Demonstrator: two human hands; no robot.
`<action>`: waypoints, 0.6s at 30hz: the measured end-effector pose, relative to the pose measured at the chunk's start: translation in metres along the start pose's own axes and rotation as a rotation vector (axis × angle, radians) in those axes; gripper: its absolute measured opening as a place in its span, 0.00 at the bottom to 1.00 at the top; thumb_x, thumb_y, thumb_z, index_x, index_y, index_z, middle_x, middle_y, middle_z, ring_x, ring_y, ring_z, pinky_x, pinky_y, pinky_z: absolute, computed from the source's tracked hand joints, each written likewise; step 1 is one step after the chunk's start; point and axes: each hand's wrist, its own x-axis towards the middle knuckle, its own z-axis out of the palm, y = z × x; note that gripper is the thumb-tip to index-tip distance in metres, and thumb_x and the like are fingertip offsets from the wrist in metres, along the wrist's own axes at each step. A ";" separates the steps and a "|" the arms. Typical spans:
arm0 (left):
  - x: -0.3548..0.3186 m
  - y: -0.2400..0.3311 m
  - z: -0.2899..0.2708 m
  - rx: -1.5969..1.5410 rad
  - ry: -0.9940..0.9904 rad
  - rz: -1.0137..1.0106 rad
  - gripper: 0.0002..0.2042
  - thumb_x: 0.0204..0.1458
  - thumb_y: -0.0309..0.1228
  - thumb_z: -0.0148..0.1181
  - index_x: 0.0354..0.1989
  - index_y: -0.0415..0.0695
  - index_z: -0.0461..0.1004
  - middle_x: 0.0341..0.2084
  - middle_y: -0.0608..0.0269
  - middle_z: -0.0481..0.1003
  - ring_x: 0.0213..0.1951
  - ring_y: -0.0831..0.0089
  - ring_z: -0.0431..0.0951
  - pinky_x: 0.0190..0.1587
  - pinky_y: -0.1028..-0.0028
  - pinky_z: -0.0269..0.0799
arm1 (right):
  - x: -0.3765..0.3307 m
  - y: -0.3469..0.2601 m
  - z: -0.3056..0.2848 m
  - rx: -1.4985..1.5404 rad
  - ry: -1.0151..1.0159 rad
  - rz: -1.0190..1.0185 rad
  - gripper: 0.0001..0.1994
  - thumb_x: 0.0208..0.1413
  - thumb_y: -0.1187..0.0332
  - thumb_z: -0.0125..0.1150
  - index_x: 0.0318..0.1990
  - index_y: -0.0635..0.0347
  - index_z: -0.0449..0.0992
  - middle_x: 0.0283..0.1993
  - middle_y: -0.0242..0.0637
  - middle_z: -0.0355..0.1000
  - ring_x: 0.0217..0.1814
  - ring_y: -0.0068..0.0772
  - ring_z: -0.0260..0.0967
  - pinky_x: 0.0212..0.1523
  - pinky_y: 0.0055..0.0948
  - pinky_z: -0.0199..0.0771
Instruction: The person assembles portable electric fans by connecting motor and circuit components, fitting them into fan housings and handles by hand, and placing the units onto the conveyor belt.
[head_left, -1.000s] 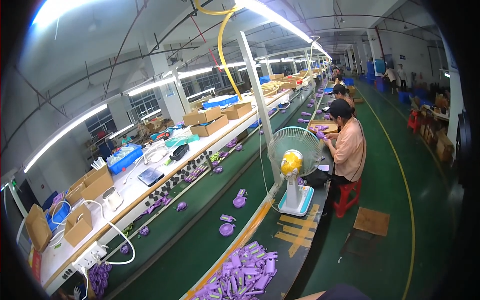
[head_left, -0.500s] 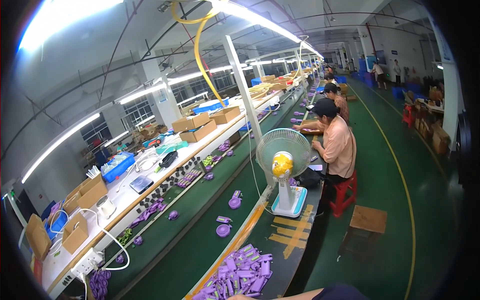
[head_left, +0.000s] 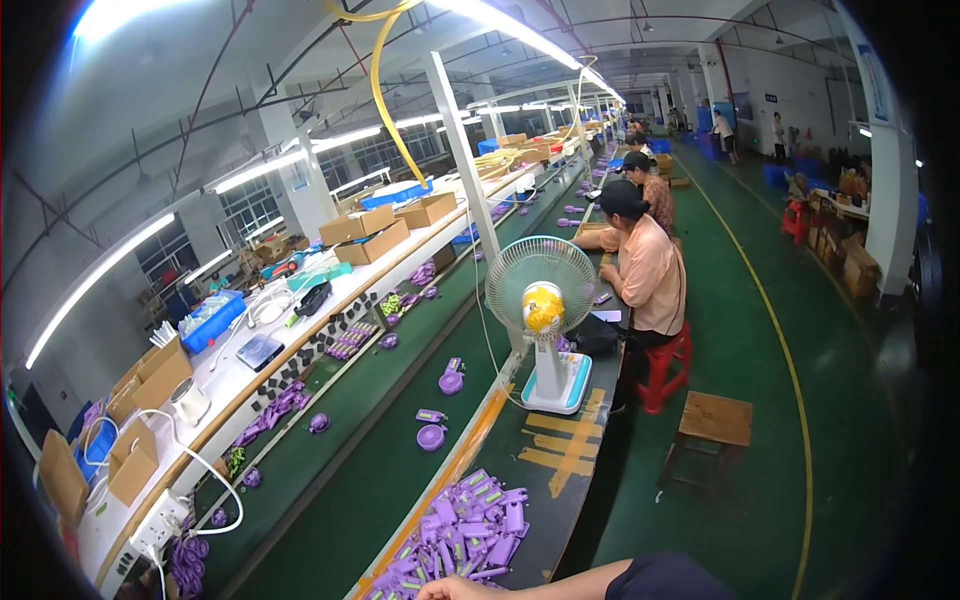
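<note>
Conveyor belt (head_left: 370, 440): seen running near to far, purple pieces spread along it, likely for reach.
Fan (head_left: 541, 300): stood right of the belt, faced toward the near seat.
Purple parts pile (head_left: 465, 530): heaped near, just beyond the arm.
Arm (head_left: 520, 585): glimpsed at the near edge; grip cannot be told, hands cropped.

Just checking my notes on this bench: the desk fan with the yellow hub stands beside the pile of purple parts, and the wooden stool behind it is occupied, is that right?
Not quite: the wooden stool is unoccupied; nobody sits on it. The nearest seated person is on a red stool further along. The head view shows this. The rest holds: the fan with the yellow hub stands on the bench beside the pile of purple parts.
</note>
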 end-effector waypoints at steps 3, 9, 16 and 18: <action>-0.007 0.005 -0.005 0.001 -0.013 0.002 0.13 0.51 0.25 0.54 0.44 0.34 0.69 0.31 0.64 0.72 0.30 0.79 0.70 0.32 0.81 0.67 | -0.008 -0.020 0.011 -0.215 0.049 -0.101 0.07 0.50 0.70 0.53 0.34 0.64 0.73 0.30 0.43 0.71 0.34 0.32 0.68 0.35 0.30 0.67; -0.035 0.011 -0.028 -0.214 0.025 -0.088 0.14 0.52 0.27 0.54 0.46 0.35 0.69 0.29 0.67 0.70 0.29 0.81 0.68 0.30 0.81 0.65 | -0.004 -0.013 0.043 -0.807 0.123 -0.824 0.06 0.48 0.70 0.56 0.33 0.60 0.75 0.26 0.37 0.70 0.29 0.34 0.68 0.34 0.33 0.68; -0.041 0.025 -0.040 -0.611 -0.109 -0.063 0.14 0.50 0.28 0.55 0.42 0.32 0.68 0.29 0.56 0.71 0.29 0.72 0.71 0.33 0.76 0.67 | -0.001 -0.026 0.064 -0.888 0.234 -0.955 0.12 0.37 0.77 0.59 0.34 0.65 0.71 0.27 0.35 0.66 0.26 0.33 0.64 0.31 0.32 0.60; -0.051 0.034 -0.045 -0.671 -0.110 -0.074 0.10 0.52 0.24 0.52 0.42 0.32 0.68 0.29 0.56 0.73 0.29 0.71 0.73 0.34 0.74 0.69 | -0.003 -0.041 0.076 -0.972 0.255 -0.959 0.09 0.33 0.78 0.60 0.27 0.61 0.71 0.20 0.32 0.64 0.19 0.31 0.61 0.28 0.31 0.56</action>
